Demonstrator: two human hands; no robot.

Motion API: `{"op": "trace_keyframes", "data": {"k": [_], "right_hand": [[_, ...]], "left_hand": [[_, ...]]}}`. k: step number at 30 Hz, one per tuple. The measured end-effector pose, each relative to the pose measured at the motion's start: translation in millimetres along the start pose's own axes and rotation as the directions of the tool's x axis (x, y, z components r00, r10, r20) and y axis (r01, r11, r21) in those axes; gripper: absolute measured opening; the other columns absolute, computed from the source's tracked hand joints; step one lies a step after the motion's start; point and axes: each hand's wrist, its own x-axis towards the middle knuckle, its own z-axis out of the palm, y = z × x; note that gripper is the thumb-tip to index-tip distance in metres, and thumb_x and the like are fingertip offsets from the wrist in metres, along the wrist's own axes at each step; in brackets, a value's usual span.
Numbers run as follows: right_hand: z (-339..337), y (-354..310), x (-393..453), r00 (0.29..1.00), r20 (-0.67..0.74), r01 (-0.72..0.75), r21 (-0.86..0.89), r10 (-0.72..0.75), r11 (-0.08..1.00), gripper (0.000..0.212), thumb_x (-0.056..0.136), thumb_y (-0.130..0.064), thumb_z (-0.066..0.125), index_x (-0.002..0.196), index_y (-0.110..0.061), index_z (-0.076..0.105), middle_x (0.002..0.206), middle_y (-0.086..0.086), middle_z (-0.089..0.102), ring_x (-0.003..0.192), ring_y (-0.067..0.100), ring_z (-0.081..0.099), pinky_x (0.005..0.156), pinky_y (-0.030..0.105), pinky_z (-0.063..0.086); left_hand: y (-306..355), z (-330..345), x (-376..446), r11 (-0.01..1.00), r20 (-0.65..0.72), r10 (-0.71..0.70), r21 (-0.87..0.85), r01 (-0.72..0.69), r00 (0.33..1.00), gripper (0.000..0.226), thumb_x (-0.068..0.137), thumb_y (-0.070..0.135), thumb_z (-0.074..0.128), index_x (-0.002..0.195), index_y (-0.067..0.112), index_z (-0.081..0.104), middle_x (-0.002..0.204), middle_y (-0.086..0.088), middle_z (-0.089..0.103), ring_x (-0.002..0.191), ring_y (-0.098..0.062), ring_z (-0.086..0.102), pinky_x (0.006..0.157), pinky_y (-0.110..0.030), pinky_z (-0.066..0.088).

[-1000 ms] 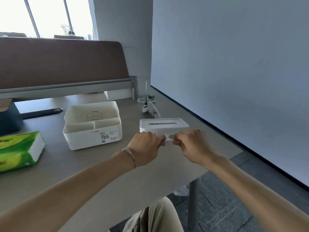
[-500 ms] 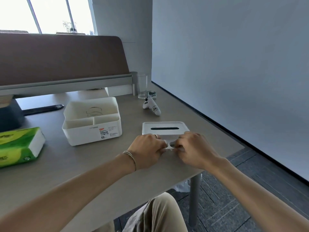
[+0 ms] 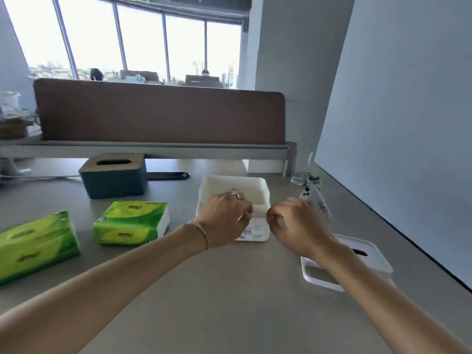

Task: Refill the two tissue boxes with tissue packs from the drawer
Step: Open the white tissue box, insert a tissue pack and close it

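The open white tissue box (image 3: 255,181) stands mid-desk, a label on its front wall. Its white slotted lid (image 3: 370,254) lies flat on the desk to the right, partly under my right forearm. Two green tissue packs lie on the left, one (image 3: 130,222) near the box and one (image 3: 35,246) at the left edge. A blue tissue box with a wooden slotted lid (image 3: 115,177) stands at the back left. My left hand (image 3: 224,218) hovers at the white box's front wall with loosely curled fingers. My right hand (image 3: 296,223) is beside it, also curled and empty.
A brown desk divider (image 3: 158,113) runs along the back. A drinking glass (image 3: 301,164) and a small white controller (image 3: 316,200) sit at the back right near the grey wall. A black flat item (image 3: 168,175) lies behind the boxes. The desk's right edge is close to the lid.
Both hands let go of the white lid, which now lies on the desk at the right. They moved left to the open white box. The view swung left, showing both packs and the blue box.
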Motion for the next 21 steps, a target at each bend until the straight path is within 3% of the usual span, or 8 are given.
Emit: {"op": "trace_keyframes", "data": {"k": [9,12,17,21], "right_hand": [[48,-101,88,0.989,-0.006,0.146,0.126,-0.146,0.981,0.012,0.085,-0.029,0.063,0.087,-0.023,0.073,0.085,-0.006,0.070,0.085,0.022,0.064,0.063,0.032,0.047],[63,-134,106,0.983,0.047,0.170,0.153,-0.179,0.973,0.024,0.089,-0.033,0.063,0.104,-0.020,0.076,0.097,0.000,0.071,0.093,0.025,0.065,0.068,0.032,0.046],[85,-170,125,0.945,0.254,0.173,0.148,-0.206,0.974,0.054,0.088,-0.058,0.059,0.130,-0.024,0.063,0.119,0.003,0.064,0.115,0.027,0.058,0.089,0.039,0.046],[99,-180,129,0.912,0.351,0.202,0.067,-0.213,0.977,0.075,0.079,-0.078,0.050,0.138,-0.032,0.051,0.130,0.001,0.062,0.117,0.025,0.058,0.095,0.040,0.046]], "left_hand": [[-123,-47,-56,0.960,0.017,-0.260,0.112,0.257,0.965,0.023,0.098,0.029,0.047,0.104,0.030,0.069,0.104,0.009,0.068,0.093,-0.014,0.061,0.075,-0.029,0.049],[-161,-56,-76,0.930,0.057,-0.349,0.148,0.338,0.935,0.025,0.098,0.037,0.046,0.110,0.032,0.068,0.111,0.009,0.068,0.103,-0.016,0.063,0.082,-0.036,0.053],[-207,-68,-98,0.892,0.300,-0.449,0.200,0.405,0.841,0.082,0.075,0.087,0.037,0.140,0.038,0.050,0.144,0.008,0.051,0.133,-0.019,0.048,0.102,-0.044,0.046],[-223,-70,-102,0.914,0.370,-0.405,0.154,0.375,0.836,0.093,0.069,0.088,0.055,0.147,0.038,0.042,0.147,0.012,0.050,0.135,-0.016,0.047,0.106,-0.038,0.042]]}}
